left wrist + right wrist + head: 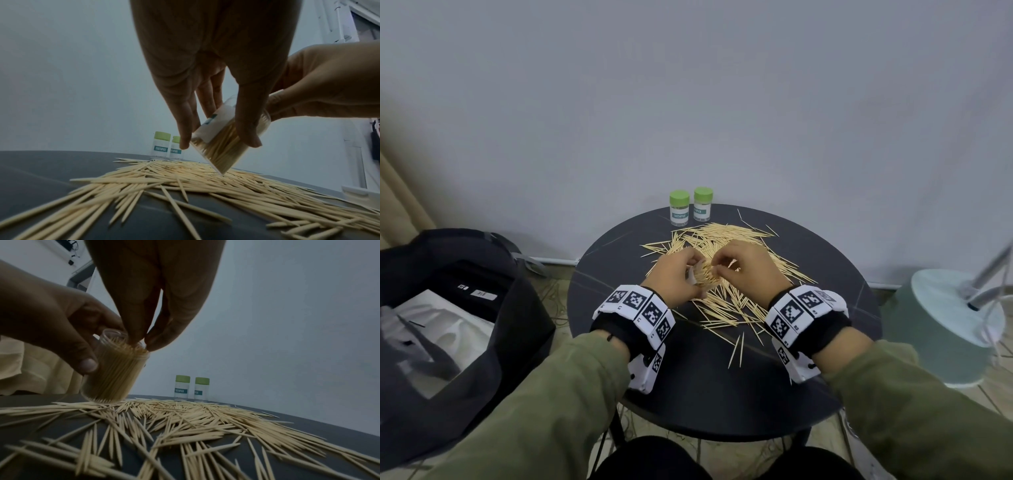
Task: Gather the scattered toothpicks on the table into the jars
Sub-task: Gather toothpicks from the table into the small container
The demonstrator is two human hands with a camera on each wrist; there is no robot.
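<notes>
Toothpicks [726,301], capped jars [691,207] on table [722,394]

Three clear toothpick jars share one round dark tabletop [825,377]: two capped jars, the left capped jar [679,207] and the right capped jar [703,204], each with one green lid, stand side by side at the far edge, and one open jar [115,369], packed with toothpicks, sits tilted near the middle. Two hands work there, the left hand [678,277] and the right hand [748,269], each arm wearing one marker-covered wristband. Loose toothpicks [736,308] lie scattered in a heap too dense to count, plainly well over a hundred.
</notes>
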